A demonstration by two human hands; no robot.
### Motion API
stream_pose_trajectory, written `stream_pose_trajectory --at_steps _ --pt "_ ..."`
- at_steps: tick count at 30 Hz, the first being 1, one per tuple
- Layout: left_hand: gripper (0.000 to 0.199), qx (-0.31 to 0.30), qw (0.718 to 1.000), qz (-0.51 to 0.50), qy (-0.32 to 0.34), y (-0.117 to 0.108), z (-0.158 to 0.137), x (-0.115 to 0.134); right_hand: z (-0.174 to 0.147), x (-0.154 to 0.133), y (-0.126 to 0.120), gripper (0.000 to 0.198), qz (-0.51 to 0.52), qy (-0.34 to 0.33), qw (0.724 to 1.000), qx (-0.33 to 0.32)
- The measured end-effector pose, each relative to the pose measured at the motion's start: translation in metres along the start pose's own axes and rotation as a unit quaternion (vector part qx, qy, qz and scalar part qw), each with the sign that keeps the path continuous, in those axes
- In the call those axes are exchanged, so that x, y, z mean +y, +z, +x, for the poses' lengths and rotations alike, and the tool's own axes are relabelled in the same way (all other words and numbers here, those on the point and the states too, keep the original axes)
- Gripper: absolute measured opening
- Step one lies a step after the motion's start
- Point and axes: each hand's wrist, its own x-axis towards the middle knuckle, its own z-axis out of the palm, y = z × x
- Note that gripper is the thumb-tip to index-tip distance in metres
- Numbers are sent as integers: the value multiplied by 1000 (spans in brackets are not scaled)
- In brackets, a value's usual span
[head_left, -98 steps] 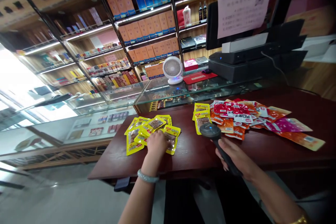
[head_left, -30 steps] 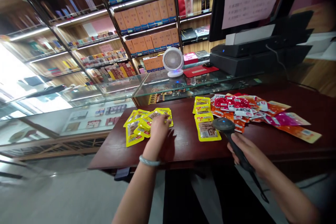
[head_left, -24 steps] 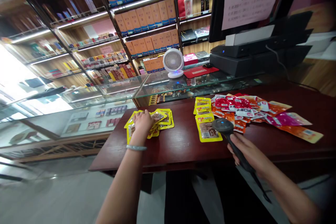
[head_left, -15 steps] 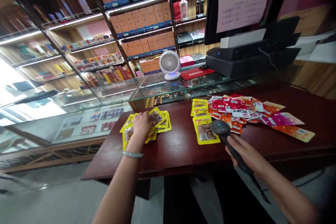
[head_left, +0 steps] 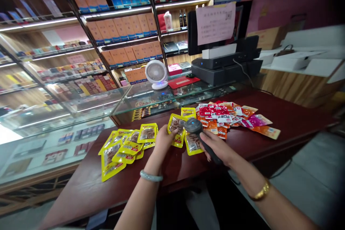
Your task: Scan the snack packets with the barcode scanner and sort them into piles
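My left hand [head_left: 165, 138] grips a yellow snack packet [head_left: 176, 126] by its near edge, with the thumb on top. Wrapped round the handle of a black barcode scanner [head_left: 194, 126] is my right hand [head_left: 215, 146]; the scanner's head is beside the held packet. Under the scanner lies another yellow packet [head_left: 193, 145], partly covered, and a further one [head_left: 188, 112] shows behind. To the left, several yellow packets [head_left: 126, 147] overlap in a loose pile. Red, orange and purple snack packets [head_left: 229, 116] are heaped on the right.
The dark red wooden table [head_left: 88, 187] carries all the packets. Behind it stands a glass display counter [head_left: 126, 102] with a white fan [head_left: 156, 73], a red mat [head_left: 183, 81] and a black monitor [head_left: 192, 32] bearing a paper sign. Stocked shelves line the back wall.
My left hand has moved right from the yellow pile and now holds a packet near the scanner. The view has turned to the right, bringing more of the room's right side into sight.
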Motion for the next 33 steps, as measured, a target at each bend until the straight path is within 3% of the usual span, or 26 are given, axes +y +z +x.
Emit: stream_pose_trajectory --at_steps 10,14,16,19,22,25,27,29,31,33 --pt "33 -36 998 -48 -8 37 20 2 13 4 -15 45 21 -11 999 47" --pt "27 -27 995 -96 -24 55 37 16 17 0 -19 45 11 -8 997 74" --pt "26 -30 992 -120 -5 61 41 26 19 -2 -19 45 12 -1 997 72" --pt "34 -45 996 -74 33 60 42 36 22 -3 -19 45 17 4 997 73" --pt "28 -45 996 30 73 42 38 34 22 -3 -18 45 11 5 998 66" --pt "32 9 983 159 90 7 38 16 22 -2 -17 46 -2 11 998 65" --pt "42 57 962 262 52 -21 40 -5 21 -1 -15 47 -7 14 998 66" --pt "56 117 926 359 -27 -48 45 -29 20 0 -12 46 -13 11 998 64" --pt "59 104 901 412 -85 -70 49 -51 19 1 -10 45 -19 8 998 55" --pt "53 48 899 418 -123 -83 52 -67 19 2 -7 44 -23 4 999 40"
